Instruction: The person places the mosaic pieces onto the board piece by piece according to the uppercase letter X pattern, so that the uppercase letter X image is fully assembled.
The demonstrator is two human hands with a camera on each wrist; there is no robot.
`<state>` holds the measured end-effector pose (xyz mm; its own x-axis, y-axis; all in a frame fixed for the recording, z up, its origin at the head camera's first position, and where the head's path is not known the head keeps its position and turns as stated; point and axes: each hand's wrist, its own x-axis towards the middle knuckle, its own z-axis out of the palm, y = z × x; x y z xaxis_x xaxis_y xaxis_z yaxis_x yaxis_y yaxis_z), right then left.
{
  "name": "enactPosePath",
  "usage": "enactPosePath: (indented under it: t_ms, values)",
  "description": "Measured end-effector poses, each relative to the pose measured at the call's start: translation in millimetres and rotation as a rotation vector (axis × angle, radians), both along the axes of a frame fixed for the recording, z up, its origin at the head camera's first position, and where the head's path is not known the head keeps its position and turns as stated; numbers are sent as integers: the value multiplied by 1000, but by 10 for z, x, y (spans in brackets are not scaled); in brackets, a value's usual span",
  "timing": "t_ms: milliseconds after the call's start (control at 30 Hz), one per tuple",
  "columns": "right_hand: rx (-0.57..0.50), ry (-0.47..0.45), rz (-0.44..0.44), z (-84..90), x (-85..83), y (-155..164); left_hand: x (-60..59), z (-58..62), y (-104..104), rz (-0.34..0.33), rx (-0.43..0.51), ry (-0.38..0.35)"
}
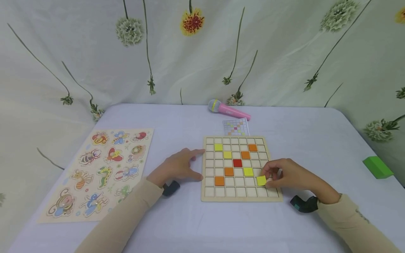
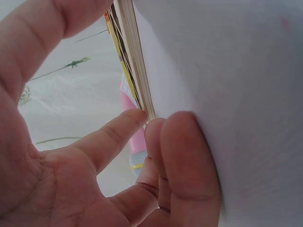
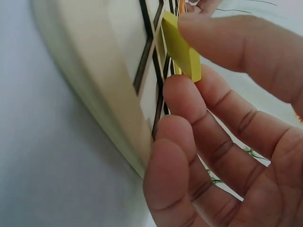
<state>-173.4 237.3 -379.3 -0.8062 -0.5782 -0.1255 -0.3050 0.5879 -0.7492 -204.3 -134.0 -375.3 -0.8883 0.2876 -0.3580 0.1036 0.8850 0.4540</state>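
A wooden grid board (image 1: 242, 199) lies on the table, with yellow, orange and one red tile (image 1: 237, 163) in some of its squares. My right hand (image 1: 289, 174) pinches a yellow square tile (image 1: 261, 181) between thumb and fingers over the board's lower right part. In the right wrist view that yellow tile (image 3: 182, 47) stands tilted against the grid. My left hand (image 1: 178, 164) has its thumb and index finger spread along the board's left edge, touching it. The left wrist view shows the fingertips at the board's side (image 2: 135, 56).
Behind the board lie a small printed pattern card (image 1: 235, 127) and a pink toy microphone (image 1: 232, 111). An insect picture puzzle board (image 1: 104, 168) is at the left. A green block (image 1: 378, 167) sits at the table's right edge.
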Motion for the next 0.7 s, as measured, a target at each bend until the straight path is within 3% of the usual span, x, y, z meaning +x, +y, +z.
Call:
enactPosePath:
  t_ms: [700]
  values:
    - [13, 14, 27, -38, -41, -89, 28, -10, -51, 33, 8, -10]
